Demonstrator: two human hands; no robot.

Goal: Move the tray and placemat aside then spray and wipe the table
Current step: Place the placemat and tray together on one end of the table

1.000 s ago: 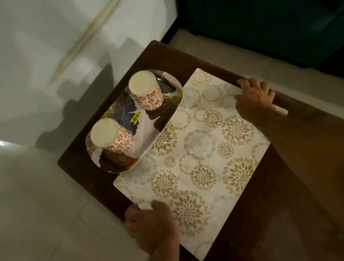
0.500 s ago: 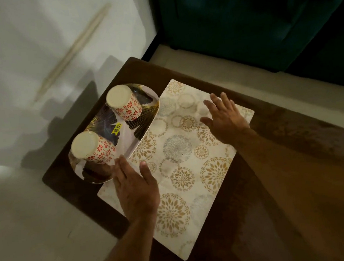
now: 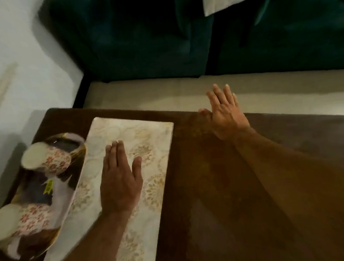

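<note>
Two things to shift: tray (image 3: 54,194) and placemat (image 3: 129,175), both at the left end of the dark wooden tabletop (image 3: 224,188), tray overlapping the placemat's left edge.

Placemat: pale, printed with gold and grey floral medallions, lying flat. Judged thin, light and somewhat flexible; likely slides easily on the polished wood. Best taken by its two short ends, or pushed flat-handed.

Tray: oval, glossy, dark leaf pattern with a gilt rim and a yellow price sticker. Carries two cups (image 3: 44,158) with red flower print, apparently upside down. Judged rigid but slippery; the cups look ceramic, so fragile and free to slide or topple. Grip at opposite rims, keep level. The tray sits near the tabletop's left edge, so there is little margin for pushing further.

Left hand (image 3: 119,182): palm down on the placemat, fingers straight and held together, thumb out, gripping nothing.

Right hand (image 3: 225,113): above the far tabletop edge, well apart from the placemat, fingers straight and slightly spread, holding nothing. Cannot tell whether it touches the wood.

Frame motion-blurred; fine detail unreliable.
</note>
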